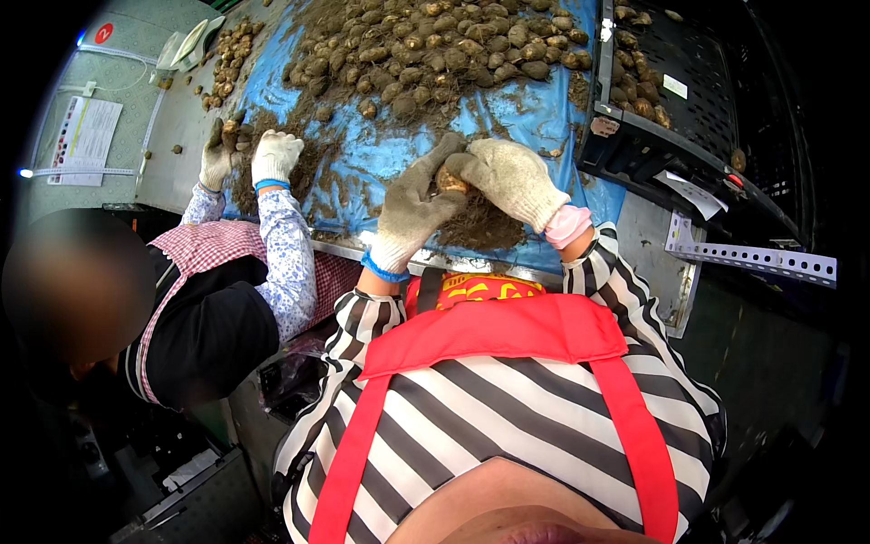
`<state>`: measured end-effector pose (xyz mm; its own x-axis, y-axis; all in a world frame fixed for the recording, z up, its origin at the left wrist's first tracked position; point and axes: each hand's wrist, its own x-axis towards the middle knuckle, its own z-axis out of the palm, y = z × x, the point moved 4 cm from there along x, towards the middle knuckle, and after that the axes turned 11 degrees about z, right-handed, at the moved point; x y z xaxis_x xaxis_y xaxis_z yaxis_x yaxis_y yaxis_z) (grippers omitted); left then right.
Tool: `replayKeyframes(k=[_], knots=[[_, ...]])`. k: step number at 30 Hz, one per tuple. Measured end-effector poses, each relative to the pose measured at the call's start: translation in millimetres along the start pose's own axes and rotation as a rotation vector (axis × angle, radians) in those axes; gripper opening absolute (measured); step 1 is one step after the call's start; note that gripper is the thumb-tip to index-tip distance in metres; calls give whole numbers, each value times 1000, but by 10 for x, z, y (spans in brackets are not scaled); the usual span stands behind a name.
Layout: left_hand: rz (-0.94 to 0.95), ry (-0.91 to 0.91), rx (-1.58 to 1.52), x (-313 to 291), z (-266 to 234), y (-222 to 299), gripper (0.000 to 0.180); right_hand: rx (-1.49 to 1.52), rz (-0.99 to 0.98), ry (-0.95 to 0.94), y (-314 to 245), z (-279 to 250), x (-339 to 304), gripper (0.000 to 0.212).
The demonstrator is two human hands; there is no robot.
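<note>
Both of my hands wear soil-stained white knit gloves and meet over the near part of the blue plastic sheet (349, 195). My left hand (408, 208) is closed round a small brown taro corm (449, 179), its fingers and thumb cupping it from the left. From the right, my right hand (514, 179) presses its curled fingertips on the same corm, covering part of it. Beneath them lies a heap of dark soil and fine roots (485, 225). Farther off, a large pile of taro corms (435, 50) with roots and dirt covers the sheet.
At my left, a co-worker's gloved hands (276, 156) handle dirty corms over the same table. Smaller corms (234, 59) lie on the table's far left. A black plastic crate (648, 136) with corms stands at the right, near a perforated metal strip (770, 259).
</note>
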<state>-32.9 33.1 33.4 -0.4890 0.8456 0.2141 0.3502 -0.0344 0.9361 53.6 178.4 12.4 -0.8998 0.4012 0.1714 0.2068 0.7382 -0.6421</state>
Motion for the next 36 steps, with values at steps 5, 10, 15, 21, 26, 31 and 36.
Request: replayKeyframes(k=[5,10,15,21,26,31,36], knots=[[-80,-13,-4,21,-5,-4,71,32,126,-1,-124,-141,31,41],[-147,236,-610,-5,-73,-274,75,52,35,-73,-212,-156,-18,26],[-48,171,-753,36,-60,-184,101,242,262,-10,-8,-215,-37,35],[-155,105,-559,29,-30,-95,79,234,208,-252,-168,-120,12,35],[-43,199,-919,25,-3,-75,87,370,534,-46,74,-266,115,27],[-70,211,-1095,1,18,-99,79,663,308,44,-182,-368,43,42],[-2,55,-1013,16,114,-66,71,1222,19,96,-336,15,-89,26]])
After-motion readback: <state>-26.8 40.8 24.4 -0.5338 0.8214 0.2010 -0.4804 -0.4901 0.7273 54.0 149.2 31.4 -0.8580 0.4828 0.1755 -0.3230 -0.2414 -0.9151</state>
